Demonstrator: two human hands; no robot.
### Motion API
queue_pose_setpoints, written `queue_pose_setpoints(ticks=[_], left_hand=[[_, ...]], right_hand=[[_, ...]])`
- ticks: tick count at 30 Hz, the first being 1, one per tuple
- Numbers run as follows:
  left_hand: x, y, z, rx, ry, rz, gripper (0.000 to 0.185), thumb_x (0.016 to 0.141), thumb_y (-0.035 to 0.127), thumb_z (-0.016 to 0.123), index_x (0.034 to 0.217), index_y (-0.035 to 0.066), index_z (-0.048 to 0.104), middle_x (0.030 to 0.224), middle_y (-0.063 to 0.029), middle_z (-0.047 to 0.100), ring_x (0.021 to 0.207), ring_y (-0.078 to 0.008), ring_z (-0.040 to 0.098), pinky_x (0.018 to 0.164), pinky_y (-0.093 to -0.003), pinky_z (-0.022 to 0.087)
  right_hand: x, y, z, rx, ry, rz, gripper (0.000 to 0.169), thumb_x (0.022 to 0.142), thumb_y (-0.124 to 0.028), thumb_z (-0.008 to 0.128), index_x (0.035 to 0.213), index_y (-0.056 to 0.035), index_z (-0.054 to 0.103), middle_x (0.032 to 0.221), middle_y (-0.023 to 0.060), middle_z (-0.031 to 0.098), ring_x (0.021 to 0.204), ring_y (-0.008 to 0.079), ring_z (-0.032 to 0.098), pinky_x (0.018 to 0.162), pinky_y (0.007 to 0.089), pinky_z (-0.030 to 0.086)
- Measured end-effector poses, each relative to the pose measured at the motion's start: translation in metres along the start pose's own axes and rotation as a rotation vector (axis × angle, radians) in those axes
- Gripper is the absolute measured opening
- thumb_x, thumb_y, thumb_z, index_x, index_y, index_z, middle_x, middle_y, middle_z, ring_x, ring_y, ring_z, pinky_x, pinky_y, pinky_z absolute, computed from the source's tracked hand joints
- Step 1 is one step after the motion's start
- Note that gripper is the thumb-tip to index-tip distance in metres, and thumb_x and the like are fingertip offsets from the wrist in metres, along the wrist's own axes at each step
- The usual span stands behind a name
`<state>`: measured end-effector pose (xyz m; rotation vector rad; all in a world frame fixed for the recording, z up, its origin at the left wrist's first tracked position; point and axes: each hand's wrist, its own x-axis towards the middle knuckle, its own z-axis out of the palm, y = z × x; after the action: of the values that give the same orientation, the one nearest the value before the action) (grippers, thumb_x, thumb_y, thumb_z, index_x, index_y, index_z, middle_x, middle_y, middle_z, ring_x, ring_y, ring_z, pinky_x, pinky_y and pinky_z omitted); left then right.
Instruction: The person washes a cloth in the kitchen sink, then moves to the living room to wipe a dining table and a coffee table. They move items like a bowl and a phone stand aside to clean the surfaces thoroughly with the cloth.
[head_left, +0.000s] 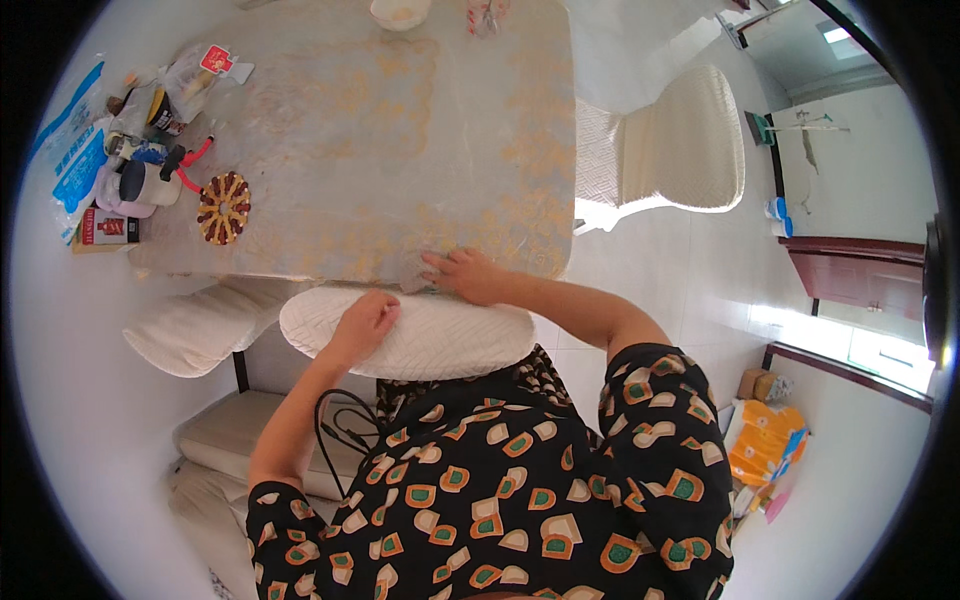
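My left hand (365, 324) rests on the top of a white quilted chair cover (450, 341), its fingers curled; whether they grip anything is unclear. My right hand (466, 276) lies at the near edge of a dining table (480, 172) with a clear patterned cover, fingers spread over a crumpled greyish cloth or film (414, 271). The covered chair back stands between me and the table edge. Left of the hands, a round brown-and-yellow trivet (223, 208) lies on the table.
Jars, bags, a red-handled item (196, 156) and a red-and-white box (109, 227) crowd the table's left end. A white bowl (400, 12) and a glass (487, 15) stand at the far side. Covered chairs stand right (679, 142) and left (202, 330); a cable (341, 427) hangs beside me.
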<state>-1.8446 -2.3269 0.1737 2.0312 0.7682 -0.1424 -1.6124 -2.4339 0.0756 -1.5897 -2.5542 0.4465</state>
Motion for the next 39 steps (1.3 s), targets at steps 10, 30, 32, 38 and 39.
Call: queue_pose_setpoints(ticks=[10, 30, 32, 38, 39], left_hand=[[0.015, -0.005, 0.014, 0.249, 0.241, 0.135, 0.011, 0.082, 0.013, 0.055, 0.086, 0.003, 0.056, 0.086, -0.0113, 0.056, 0.081, -0.0298, 0.055, 0.069, -0.0362, 0.046], [0.038, 0.056, 0.057, 0.215, 0.912, -0.34, 0.008, 0.086, 0.006, 0.051, 0.089, 0.002, 0.057, 0.091, -0.0108, 0.057, 0.08, -0.023, 0.056, 0.065, -0.0293, 0.046], [0.043, 0.083, 0.08, 0.159, 0.975, -0.351, 0.009, 0.086, 0.006, 0.05, 0.09, 0.002, 0.057, 0.091, -0.01, 0.057, 0.08, -0.0215, 0.056, 0.065, -0.0281, 0.046], [0.061, 0.138, 0.131, -0.013, 1.016, -0.45, 0.008, 0.086, 0.006, 0.051, 0.088, 0.002, 0.058, 0.091, -0.0093, 0.058, 0.08, -0.0194, 0.056, 0.065, -0.0278, 0.047], [0.064, 0.142, 0.136, -0.034, 1.01, -0.453, 0.008, 0.086, 0.006, 0.052, 0.088, 0.002, 0.058, 0.091, -0.0094, 0.058, 0.079, -0.0197, 0.056, 0.064, -0.0278, 0.047]], right_hand=[[-0.051, 0.136, -0.006, -0.32, 0.224, 0.32, 0.046, 0.08, -0.014, 0.048, 0.126, -0.0232, 0.048, 0.136, 0.0013, 0.038, 0.098, 0.0229, 0.05, 0.08, 0.0365, 0.041], [0.037, 0.373, -0.1, -0.096, 0.273, 0.285, 0.03, 0.089, -0.019, 0.042, 0.117, -0.0129, 0.053, 0.118, 0.0131, 0.051, 0.087, 0.0294, 0.054, 0.075, 0.041, 0.046], [0.021, 0.324, -0.089, -0.083, 0.194, 0.076, 0.038, 0.078, -0.009, 0.051, 0.115, -0.014, 0.054, 0.119, 0.0107, 0.052, 0.082, 0.0271, 0.054, 0.07, 0.0387, 0.046], [-0.047, 0.21, -0.034, 0.121, 0.164, -0.275, 0.047, 0.076, -0.003, 0.051, 0.12, -0.0165, 0.051, 0.134, 0.0091, 0.037, 0.092, 0.0271, 0.052, 0.079, 0.0381, 0.045], [-0.048, 0.214, -0.032, 0.146, 0.234, -0.278, 0.047, 0.075, -0.002, 0.051, 0.12, -0.0178, 0.052, 0.136, 0.0083, 0.035, 0.092, 0.0268, 0.053, 0.079, 0.0379, 0.045]])
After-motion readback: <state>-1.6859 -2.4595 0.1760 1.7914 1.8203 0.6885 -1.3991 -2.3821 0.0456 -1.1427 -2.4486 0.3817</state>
